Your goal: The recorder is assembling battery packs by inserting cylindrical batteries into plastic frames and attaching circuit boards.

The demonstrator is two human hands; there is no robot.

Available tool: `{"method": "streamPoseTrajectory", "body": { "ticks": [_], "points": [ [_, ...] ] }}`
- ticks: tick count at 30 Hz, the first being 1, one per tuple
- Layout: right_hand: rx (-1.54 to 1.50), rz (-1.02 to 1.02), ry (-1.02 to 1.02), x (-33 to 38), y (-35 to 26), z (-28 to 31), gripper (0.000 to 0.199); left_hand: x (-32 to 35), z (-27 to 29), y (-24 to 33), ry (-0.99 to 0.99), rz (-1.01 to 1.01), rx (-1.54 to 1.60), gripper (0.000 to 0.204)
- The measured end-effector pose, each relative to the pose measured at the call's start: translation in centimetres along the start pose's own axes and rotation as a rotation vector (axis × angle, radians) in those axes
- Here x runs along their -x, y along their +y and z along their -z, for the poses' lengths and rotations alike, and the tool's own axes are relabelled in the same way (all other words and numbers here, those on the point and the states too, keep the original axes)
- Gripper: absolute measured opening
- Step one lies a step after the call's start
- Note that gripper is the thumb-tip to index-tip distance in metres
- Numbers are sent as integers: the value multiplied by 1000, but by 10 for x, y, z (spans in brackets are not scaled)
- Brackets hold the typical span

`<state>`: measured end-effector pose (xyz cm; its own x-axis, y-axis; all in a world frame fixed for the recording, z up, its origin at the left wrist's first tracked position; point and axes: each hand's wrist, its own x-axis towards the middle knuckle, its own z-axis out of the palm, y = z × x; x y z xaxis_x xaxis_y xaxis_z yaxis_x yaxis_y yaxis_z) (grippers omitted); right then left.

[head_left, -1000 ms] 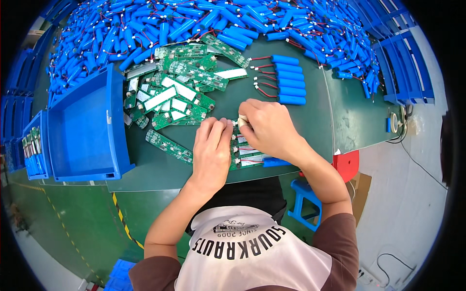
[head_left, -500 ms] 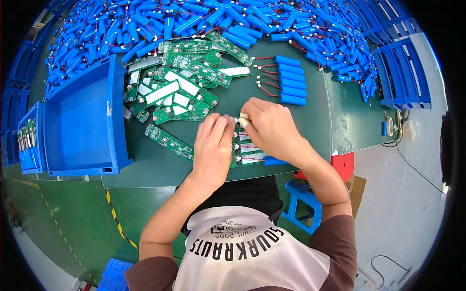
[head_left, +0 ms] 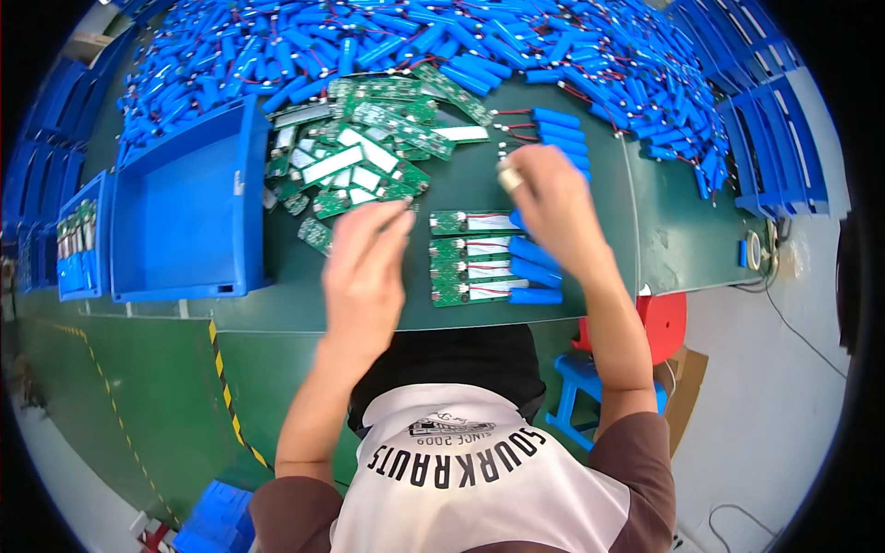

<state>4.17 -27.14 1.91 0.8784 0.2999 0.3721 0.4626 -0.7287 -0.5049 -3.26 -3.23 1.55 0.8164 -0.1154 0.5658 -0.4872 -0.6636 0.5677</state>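
My left hand [head_left: 364, 276] holds nothing, its fingers stretched out above the table beside a loose green circuit board [head_left: 315, 236] that it partly covers. My right hand [head_left: 559, 198], with pale covers on thumb and finger, reaches over a row of blue cylindrical batteries [head_left: 559, 134]. Its fingertips come together near the white plugs [head_left: 502, 155]; whatever they pinch is hidden. Between my hands lie several green circuit boards [head_left: 449, 271] in a stack of rows, red wires crossing their white strips to blue batteries [head_left: 535, 296]. My right forearm partly hides the batteries.
A heap of green boards [head_left: 369, 138] lies beyond my left hand. Blue batteries [head_left: 406, 37] with red wires cover the far side. An open blue bin [head_left: 184, 198] stands at left, and blue crates [head_left: 774, 147] at right. A red stool [head_left: 666, 327] sits below the table edge.
My hands have parted from the nearest boards. The right one has moved away to the row of batteries, the left one back to the left. The topmost board in the stack now shows.
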Motion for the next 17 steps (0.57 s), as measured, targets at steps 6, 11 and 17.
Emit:
{"method": "streamPoseTrajectory", "body": {
  "ticks": [6,11,17],
  "points": [
    [394,146,34,-9,25,-1,9,17,50,-22,-233,-51,-368,29],
    [-127,-9,150,-14,28,-2,6,-16,15,-19,163,-151,-90,19],
    [-675,-293,86,-17,36,15,9,-66,-65,7,-376,-370,-249,14]
  ]
}}
